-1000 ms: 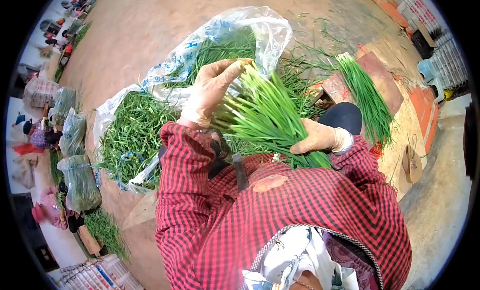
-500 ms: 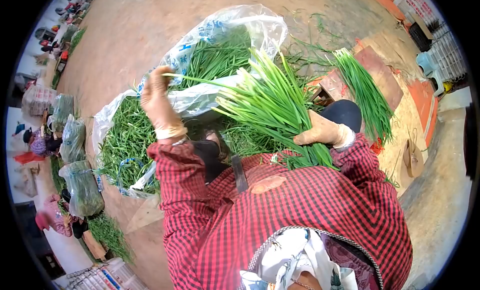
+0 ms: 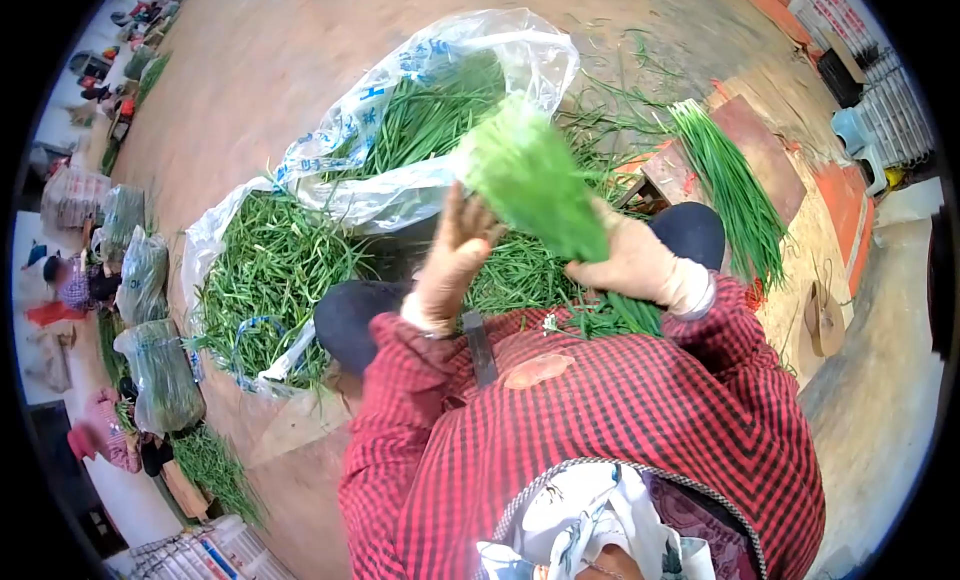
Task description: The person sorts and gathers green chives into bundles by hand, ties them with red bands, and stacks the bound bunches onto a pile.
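Note:
A bunch of garlic chives (image 3: 535,175), blurred by motion, is gripped near its lower end by my right hand (image 3: 645,265). Its pale stalk ends point up and left. My left hand (image 3: 450,260) is just left of the bunch, thumb apart from the raised fingers, with nothing visible in it; the fingertips are somewhat smeared. Both hands wear pale gloves. Loose chive leaves (image 3: 520,275) lie below the bunch, over my lap. A second tidy bundle of chives (image 3: 730,190) rests on a board to the right.
A clear plastic bag (image 3: 545,55) of long chives lies ahead, beside another bag (image 3: 205,245) full of short green trimmings. A sandal (image 3: 825,318) is on the right. Filled bags (image 3: 160,380) and people working line the left side.
My left hand has come right and down from the far left toward the bunch; the single stalk it pinched is no longer visible there. The bunch has swung more upright in my right hand.

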`<state>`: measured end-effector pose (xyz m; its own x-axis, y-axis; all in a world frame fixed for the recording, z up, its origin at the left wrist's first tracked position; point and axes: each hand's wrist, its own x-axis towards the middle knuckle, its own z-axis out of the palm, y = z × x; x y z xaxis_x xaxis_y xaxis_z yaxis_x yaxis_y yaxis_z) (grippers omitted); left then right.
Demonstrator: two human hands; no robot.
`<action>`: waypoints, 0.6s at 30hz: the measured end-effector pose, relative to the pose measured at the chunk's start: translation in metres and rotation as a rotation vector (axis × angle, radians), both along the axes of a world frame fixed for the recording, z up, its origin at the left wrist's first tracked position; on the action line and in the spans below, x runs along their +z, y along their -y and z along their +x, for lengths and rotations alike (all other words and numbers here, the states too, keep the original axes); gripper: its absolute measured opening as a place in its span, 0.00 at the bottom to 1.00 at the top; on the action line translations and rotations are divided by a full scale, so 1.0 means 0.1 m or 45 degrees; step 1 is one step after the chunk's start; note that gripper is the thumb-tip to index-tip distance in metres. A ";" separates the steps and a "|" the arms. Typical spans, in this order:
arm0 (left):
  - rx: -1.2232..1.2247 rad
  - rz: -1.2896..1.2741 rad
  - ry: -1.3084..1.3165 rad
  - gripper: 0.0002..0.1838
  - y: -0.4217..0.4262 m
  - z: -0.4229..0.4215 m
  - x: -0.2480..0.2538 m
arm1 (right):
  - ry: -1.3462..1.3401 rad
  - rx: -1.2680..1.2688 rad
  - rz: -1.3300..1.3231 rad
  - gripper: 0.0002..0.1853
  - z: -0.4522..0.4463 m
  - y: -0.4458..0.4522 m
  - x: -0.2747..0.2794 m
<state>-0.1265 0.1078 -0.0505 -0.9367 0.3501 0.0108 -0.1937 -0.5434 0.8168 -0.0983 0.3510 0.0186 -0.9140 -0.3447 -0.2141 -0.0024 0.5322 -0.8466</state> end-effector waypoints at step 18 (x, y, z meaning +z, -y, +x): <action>0.026 0.409 0.254 0.26 -0.12 -0.14 0.31 | -0.413 -0.097 -0.348 0.35 -0.37 0.31 -0.19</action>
<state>-0.1407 0.1202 -0.0196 -0.9383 0.3394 -0.0665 -0.3180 -0.7710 0.5518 -0.1355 0.3201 -0.0008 -0.9439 -0.2780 0.1784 -0.2612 0.2976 -0.9183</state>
